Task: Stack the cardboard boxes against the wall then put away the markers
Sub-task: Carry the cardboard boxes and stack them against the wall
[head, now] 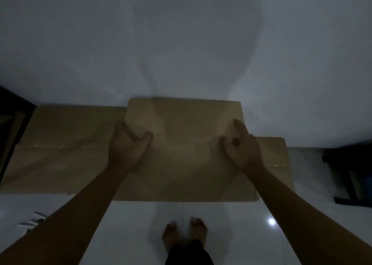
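Hands, L [126, 146] & R [241, 146], grip flat brown cardboard box [185, 144] w/ curled fingers, against pale wall [181, 43].

No readable text, labels or numbers anywhere.

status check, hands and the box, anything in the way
Left hand and right hand both grip the top cardboard box by its sides. It sits on the larger box at the wall. Nothing in the way.
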